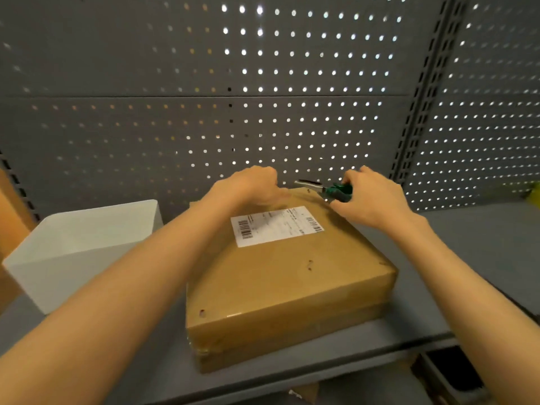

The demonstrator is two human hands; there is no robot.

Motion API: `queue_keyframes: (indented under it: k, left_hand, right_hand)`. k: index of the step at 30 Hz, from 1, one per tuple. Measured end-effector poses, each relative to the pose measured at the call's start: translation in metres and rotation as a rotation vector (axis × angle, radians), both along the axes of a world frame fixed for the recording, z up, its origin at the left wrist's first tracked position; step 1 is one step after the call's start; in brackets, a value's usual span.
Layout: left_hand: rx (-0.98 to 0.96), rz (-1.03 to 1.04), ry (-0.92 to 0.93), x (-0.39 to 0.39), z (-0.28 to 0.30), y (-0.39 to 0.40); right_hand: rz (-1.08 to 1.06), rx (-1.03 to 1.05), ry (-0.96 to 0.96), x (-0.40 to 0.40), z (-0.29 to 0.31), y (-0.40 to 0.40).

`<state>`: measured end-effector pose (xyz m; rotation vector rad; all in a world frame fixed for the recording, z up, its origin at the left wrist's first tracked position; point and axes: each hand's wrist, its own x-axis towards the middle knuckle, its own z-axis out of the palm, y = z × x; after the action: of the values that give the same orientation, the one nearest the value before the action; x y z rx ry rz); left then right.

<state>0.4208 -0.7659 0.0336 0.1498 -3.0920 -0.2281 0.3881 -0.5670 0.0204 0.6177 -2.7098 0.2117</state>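
Note:
A taped brown cardboard box lies flat on a grey shelf, with a white shipping label on its top. My left hand rests on the box's far edge with its fingers curled over it. My right hand grips a green-handled cutter whose metal blade points left along the box's far edge, close to my left hand's fingers.
A white open bin stands left of the box on the shelf. A grey perforated back panel rises right behind. A slotted upright runs at the right. Brown cardboard shows at the far left.

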Motion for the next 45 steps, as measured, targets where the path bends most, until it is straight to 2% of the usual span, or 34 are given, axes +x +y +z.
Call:
queue_keyframes:
  k: [7, 15, 24, 34, 41, 45]
  left_hand:
    - [-0.023, 0.127, -0.044, -0.022, -0.012, 0.019]
    - [0.054, 0.169, 0.128, -0.031, -0.053, 0.016]
    - [0.058, 0.171, 0.162, -0.034, -0.056, 0.015]
    - [0.067, 0.173, 0.169, -0.035, -0.058, 0.015]
    - [0.088, 0.171, 0.186, -0.035, -0.058, 0.015]
    - [0.087, 0.170, 0.191, -0.035, -0.059, 0.015]
  right_hand:
    - [-0.073, 0.067, 0.034, -0.003, -0.008, 0.013]
    - [-0.074, 0.139, 0.035, -0.007, -0.013, 0.012]
    - [-0.076, 0.201, 0.032, -0.012, -0.009, 0.001]
    - [-0.036, 0.149, -0.017, -0.017, -0.008, 0.000]
    - [-0.024, 0.182, 0.128, -0.014, -0.012, -0.002]
    - [-0.032, 0.188, 0.142, -0.012, -0.014, -0.003]
